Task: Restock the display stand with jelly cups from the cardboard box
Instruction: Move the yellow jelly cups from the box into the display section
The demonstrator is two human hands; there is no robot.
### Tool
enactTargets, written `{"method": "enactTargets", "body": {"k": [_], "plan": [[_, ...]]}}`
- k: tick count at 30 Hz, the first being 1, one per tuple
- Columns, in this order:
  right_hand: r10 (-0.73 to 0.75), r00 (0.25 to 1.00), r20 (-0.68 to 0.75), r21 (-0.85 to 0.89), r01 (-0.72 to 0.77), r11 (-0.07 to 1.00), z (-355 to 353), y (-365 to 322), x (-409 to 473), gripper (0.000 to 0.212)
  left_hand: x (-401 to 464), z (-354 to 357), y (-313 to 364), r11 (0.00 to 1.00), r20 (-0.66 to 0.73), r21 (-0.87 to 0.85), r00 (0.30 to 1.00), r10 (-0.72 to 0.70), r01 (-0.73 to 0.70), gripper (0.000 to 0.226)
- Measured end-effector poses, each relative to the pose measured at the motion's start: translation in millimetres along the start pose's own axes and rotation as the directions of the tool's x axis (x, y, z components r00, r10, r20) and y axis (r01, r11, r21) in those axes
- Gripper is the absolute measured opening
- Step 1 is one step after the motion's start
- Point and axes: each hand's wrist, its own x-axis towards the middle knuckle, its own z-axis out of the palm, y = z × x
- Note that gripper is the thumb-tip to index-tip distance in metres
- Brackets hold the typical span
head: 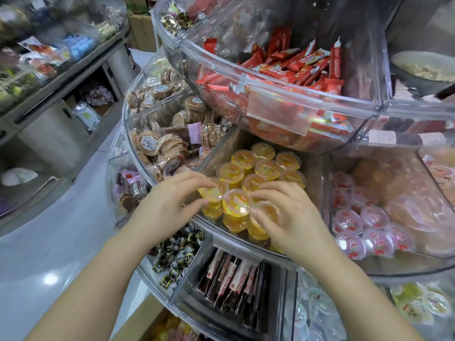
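above: upper tier (283,104) overhangs | sides: dividers (326,183) | front: open

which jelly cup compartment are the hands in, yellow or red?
The yellow jelly cups compartment, middle tier: left hand and right hand both grip cups there. The red jelly cups to its right are untouched.

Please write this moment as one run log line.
step: placing yellow jelly cups | left hand: holds a cup | right hand: holds a cup | place: middle tier compartment | box: not in view
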Motion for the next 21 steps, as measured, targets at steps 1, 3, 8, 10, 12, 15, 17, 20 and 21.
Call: {"method": "enactTargets", "body": {"k": [1,3,8,10,12,15,17,20,21], "plan": [[-0.012,1.000,-0.009,0.042,0.013,0.999,-2,-6,-3,0.021,-11,-1,5,0.996,-0.068,-0.075,0.996,-0.061,0.056,0.027],[-0.059,0.998,-0.013,0.156,0.060,0.986,-3,-26,-10,0.017,-42,-4,15,0.953,-0.166,-0.261,0.965,-0.202,0.155,0.023],[-0.236,0.943,0.233,0.505,0.091,0.858,36,-81,-36,0.016,-149,6,25,0.727,-0.265,-0.556,0.744,-0.614,0.403,0.017],[-0.302,0.879,0.368,0.565,0.046,0.824,70,-96,-49,0.015,-198,19,17,0.588,-0.253,-0.652,0.595,-0.763,0.478,0.015],[-0.294,0.798,0.526,0.553,-0.058,0.831,116,-105,-65,0.016,-249,40,3,0.438,-0.210,-0.722,0.433,-0.876,0.535,0.022],[-0.182,0.603,0.776,0.397,-0.244,0.885,205,-106,-95,0.016,-319,84,-22,0.176,-0.095,-0.803,0.170,-0.981,0.570,0.027],[-0.109,0.460,0.881,0.263,-0.285,0.922,272,-94,-119,0.017,-358,120,-44,0.029,-0.001,-0.801,0.046,-0.999,0.597,0.022],[0.057,0.252,0.966,0.012,-0.265,0.964,367,-58,-160,0.025,-412,180,-80,-0.132,0.104,-0.738,-0.081,-0.991,0.662,0.014],[0.113,0.198,0.974,-0.062,-0.248,0.967,397,-43,-171,0.025,-429,201,-94,-0.181,0.137,-0.716,-0.119,-0.983,0.674,0.014]]}}
